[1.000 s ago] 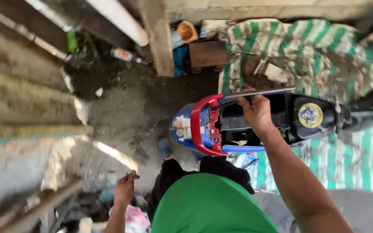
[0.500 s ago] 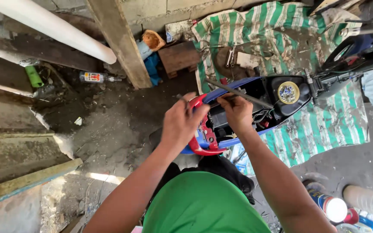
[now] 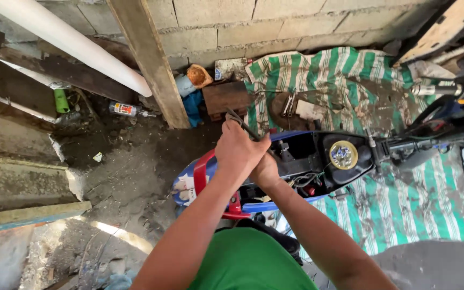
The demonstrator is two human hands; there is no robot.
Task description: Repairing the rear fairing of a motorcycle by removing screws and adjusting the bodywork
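Dirt yard | left hand [image 3: 240, 150], right hand [image 3: 266, 171] grip tool [image 3: 243, 124] over motorbike [image 3: 318, 161]

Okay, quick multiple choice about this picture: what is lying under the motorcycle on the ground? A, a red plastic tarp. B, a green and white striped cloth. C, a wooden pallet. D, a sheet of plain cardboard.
B: a green and white striped cloth is spread on the ground beneath the motorcycle, reaching up toward the block wall.

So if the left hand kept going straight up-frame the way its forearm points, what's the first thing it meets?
Probably the brown wooden block by the wall, past the tool the left hand grips; depth from above is unclear.
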